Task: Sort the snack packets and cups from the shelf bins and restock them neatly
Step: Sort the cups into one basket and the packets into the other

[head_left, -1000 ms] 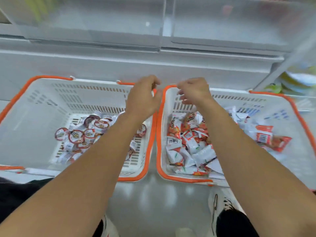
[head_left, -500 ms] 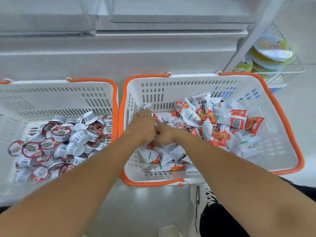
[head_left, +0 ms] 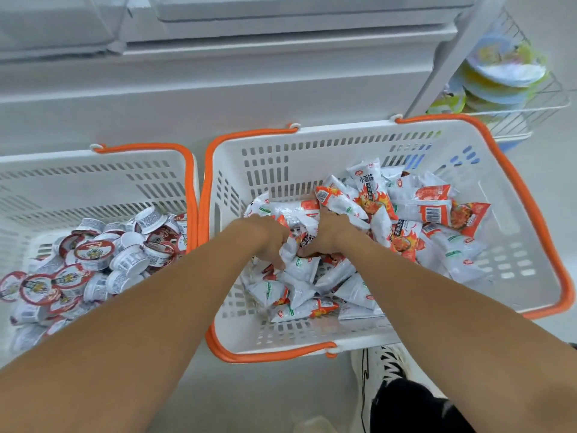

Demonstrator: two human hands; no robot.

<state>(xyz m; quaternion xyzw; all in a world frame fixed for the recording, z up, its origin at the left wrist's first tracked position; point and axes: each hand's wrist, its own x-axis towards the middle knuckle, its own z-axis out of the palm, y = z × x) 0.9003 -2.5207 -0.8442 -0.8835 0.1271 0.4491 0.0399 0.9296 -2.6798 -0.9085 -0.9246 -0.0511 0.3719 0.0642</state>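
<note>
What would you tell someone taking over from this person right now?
Left hand and right hand: both dug into the snack packets in the right basket, fingers curled round a bunch of them.
Cups: piled loose in the left basket.
Done: cups and packets lie in separate baskets.
Left: lift the packets out and restock them neatly, then the cups.
</note>
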